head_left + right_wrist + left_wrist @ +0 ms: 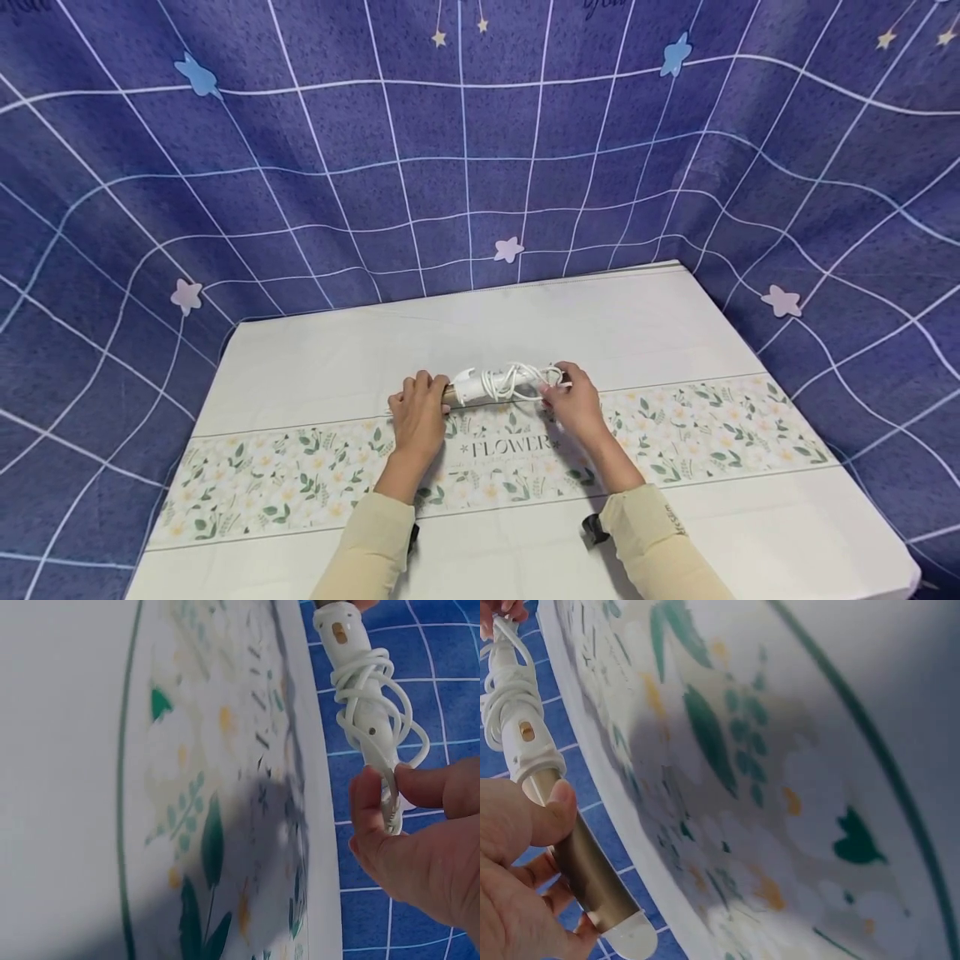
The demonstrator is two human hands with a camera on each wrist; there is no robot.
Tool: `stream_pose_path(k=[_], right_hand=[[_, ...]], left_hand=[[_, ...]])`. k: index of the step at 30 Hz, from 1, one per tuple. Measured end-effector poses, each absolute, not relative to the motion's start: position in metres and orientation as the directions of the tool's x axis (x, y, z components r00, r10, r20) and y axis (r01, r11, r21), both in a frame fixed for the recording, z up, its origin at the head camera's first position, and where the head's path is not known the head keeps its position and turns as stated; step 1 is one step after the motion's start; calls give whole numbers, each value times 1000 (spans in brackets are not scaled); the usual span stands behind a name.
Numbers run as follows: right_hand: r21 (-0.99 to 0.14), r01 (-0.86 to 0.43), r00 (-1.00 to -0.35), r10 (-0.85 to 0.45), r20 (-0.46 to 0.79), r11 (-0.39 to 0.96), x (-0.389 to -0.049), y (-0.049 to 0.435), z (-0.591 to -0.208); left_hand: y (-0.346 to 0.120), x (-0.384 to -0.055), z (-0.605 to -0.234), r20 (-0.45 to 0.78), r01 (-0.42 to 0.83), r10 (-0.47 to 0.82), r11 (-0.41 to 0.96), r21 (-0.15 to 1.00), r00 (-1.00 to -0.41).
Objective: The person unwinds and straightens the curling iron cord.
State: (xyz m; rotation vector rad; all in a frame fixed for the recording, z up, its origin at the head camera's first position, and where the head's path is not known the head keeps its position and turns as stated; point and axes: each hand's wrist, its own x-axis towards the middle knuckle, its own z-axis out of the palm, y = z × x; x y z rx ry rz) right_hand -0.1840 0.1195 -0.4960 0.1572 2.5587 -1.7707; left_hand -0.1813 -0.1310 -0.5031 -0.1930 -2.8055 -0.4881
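A curling iron with a white handle and a gold barrel lies across both hands, over the flowered band of the table cover. My left hand grips the barrel, thumb on top, near the white tip. Its white cord is wound in loose loops around the handle, below a small gold switch. With thumb and fingers my right hand pinches the cord at the handle's end, where the ribbed cord sleeve shows.
The table has a white cover with a printed flower band. Behind it and at both sides hangs a blue curtain with a white grid and stars. Dark wrist straps sit under the sleeves.
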Motion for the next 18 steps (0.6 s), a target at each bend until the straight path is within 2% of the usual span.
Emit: stream_pose_path(k=[11,18], right_hand=[[-990,131,-987,92,-135,-45,-185,115,-488],[-967,170,-979,76,-187,-188,-185,118,-486]], left_hand=[[-122,-178,-494,331,165,58,938,304,-942],[-121,-177,-491,340,158,48,940,303,-939]])
